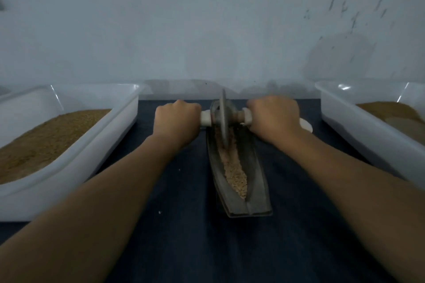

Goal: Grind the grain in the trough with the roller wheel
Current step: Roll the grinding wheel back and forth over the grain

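Note:
A dark, boat-shaped trough point(255, 181) lies lengthwise on the dark cloth in front of me. A strip of pale grain point(234, 174) fills its groove. A thin metal roller wheel point(223, 122) stands upright in the far part of the trough, its lower edge in the grain. A pale handle point(205, 118) runs through the wheel to both sides. My left hand point(176, 122) grips the handle's left end. My right hand point(273, 117) grips the right end, whose tip shows beyond the hand.
A white plastic tub point(96, 145) holding brown ground grain sits at the left. Another white tub point(358, 131) with brown material sits at the right. A pale wall rises just behind the trough's far end. Dark cloth point(184, 236) covers the table near me.

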